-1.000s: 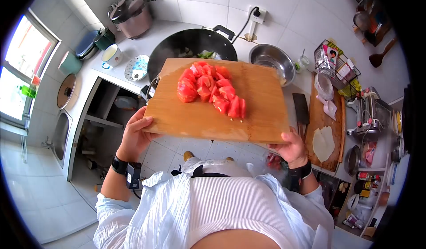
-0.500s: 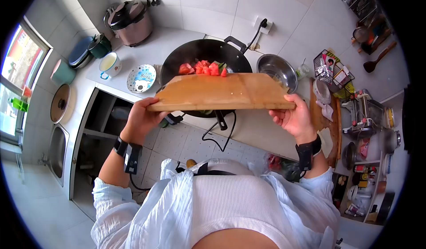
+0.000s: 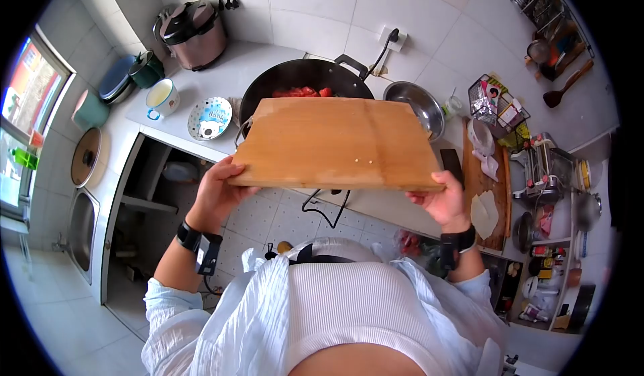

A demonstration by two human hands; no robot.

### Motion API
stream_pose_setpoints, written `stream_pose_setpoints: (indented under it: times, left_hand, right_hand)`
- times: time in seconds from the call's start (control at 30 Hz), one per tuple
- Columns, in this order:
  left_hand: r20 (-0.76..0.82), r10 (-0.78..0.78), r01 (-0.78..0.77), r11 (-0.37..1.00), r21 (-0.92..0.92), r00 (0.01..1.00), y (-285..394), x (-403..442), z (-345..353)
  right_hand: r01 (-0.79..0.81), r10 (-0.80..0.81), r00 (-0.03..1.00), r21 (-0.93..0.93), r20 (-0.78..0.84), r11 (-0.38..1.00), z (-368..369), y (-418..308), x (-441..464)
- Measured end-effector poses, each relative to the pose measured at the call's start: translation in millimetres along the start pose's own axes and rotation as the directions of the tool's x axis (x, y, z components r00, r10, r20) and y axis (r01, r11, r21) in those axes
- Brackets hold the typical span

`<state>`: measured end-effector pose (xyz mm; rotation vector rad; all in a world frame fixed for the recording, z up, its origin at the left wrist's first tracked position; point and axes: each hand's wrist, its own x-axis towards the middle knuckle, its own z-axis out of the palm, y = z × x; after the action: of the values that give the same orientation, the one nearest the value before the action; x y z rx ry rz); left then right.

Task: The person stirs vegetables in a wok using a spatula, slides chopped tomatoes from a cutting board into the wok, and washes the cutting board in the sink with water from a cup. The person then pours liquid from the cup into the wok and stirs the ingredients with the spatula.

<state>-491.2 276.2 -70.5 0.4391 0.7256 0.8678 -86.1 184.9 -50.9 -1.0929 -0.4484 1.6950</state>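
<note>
A wooden cutting board (image 3: 322, 141) spans between my two hands in front of the wok. My left hand (image 3: 220, 189) grips its near left corner, thumb on top and fingers beneath. At the near right corner my right hand (image 3: 439, 200) holds it the same way. A few tiny pale bits lie on the board's surface. Beyond its far edge, chopped red tomato pieces (image 3: 305, 92) show inside the black wok (image 3: 268, 84). The board hides the near part of the wok and most of its contents.
Right of the wok stands a steel bowl (image 3: 416, 101); left of it are a patterned plate (image 3: 209, 118) and an enamel mug (image 3: 163, 97). A rice cooker (image 3: 194, 37) sits at the back left. Another wooden board (image 3: 479, 181) lies on the right, with a dark knife-like blade (image 3: 452, 165) beside it.
The board has come back towards me and shows more of its top face. Tomato pieces that were at its far edge now lie in the wok, partly hidden behind the board.
</note>
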Motion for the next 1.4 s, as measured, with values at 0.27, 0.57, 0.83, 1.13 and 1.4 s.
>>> stream_pose_setpoints:
  times: [0.27,0.57,0.83,1.13,1.4]
  left_hand:
    - [-0.024,0.161,-0.156,0.975,0.158,0.987,-51.1,8.0,-11.1]
    - [-0.021,0.456,-0.449,0.883,0.139,0.890,-81.0,-7.6,9.7]
    - [-0.164,0.562,-0.547,0.827,0.126,0.811,-104.3,-20.8,30.3]
    - [-0.226,0.668,-0.654,0.743,0.141,0.709,-103.4,-52.7,23.0]
    - [-0.332,0.761,-0.785,0.613,0.088,0.557,-58.8,-131.9,-44.7]
  right_hand:
    - [0.177,-0.186,0.940,0.055,0.287,0.983,-70.0,57.1,40.6]
    - [0.023,-0.530,0.810,-0.890,-0.250,0.456,-264.6,67.4,67.6]
    - [-0.676,-0.555,0.584,-0.734,-0.592,0.072,-335.5,69.6,58.3]
    - [-0.442,-0.809,0.531,-0.897,-0.251,-0.012,-336.3,104.1,67.6]
    - [0.155,-0.561,0.795,-0.972,0.229,-0.178,-228.3,160.7,-73.8]
